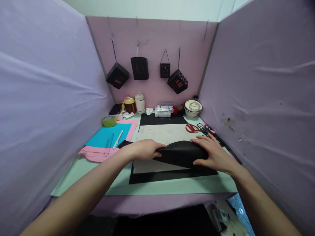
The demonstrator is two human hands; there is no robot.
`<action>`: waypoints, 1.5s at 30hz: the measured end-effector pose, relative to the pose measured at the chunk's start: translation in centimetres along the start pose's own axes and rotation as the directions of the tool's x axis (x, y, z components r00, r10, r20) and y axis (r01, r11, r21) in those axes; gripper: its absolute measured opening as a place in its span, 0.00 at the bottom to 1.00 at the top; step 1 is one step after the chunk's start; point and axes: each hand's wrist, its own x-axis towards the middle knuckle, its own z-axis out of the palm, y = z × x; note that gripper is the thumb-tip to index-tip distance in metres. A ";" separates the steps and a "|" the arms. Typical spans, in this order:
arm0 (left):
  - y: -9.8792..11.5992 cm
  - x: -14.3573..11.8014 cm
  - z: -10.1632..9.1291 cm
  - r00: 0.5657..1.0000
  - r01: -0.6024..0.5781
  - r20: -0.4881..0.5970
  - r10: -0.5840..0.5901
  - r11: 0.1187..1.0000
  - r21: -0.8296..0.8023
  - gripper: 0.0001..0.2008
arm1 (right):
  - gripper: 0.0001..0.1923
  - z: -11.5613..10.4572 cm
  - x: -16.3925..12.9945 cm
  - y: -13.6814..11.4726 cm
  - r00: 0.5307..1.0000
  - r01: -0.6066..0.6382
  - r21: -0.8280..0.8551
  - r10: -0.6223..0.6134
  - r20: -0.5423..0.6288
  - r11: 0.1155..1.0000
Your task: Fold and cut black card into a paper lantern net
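You bend a black sheet [180,154] over at the middle of the bench [172,188].

The sheet's curled fold hides its underside and most of the white board [162,134] beneath it; only the flat near edge shows clearly. Your left hand [145,149] closes its grip on the fold's left end, fingertips tucked out of sight under the paper. Your right hand [214,154] lies open and flat, pressing the fold's right end. Red scissors [192,128] lie just beyond, near black scraps too small to make out. To the left sit blue paper [108,136], pink paper [97,153] and a tape roll [109,121]. The back clutter is hard to read.
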 end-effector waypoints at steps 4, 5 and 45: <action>0.5 0.0 -0.2 0.999 -0.012 0.035 0.012 1.000 -0.005 0.25 | 0.40 -0.7 0.9 -1.4 0.999 0.046 -0.099 -0.044 0.018 0.994; 0.5 0.0 -0.2 0.999 -0.011 0.041 0.011 1.000 -0.011 0.25 | 0.39 -0.8 1.2 -1.7 0.999 0.048 -0.105 -0.045 0.030 0.993; 5.2 3.1 2.2 0.991 0.021 -0.135 0.006 0.979 0.201 0.13 | 0.12 -0.2 1.0 -2.7 0.992 0.036 -0.261 -0.004 0.122 0.965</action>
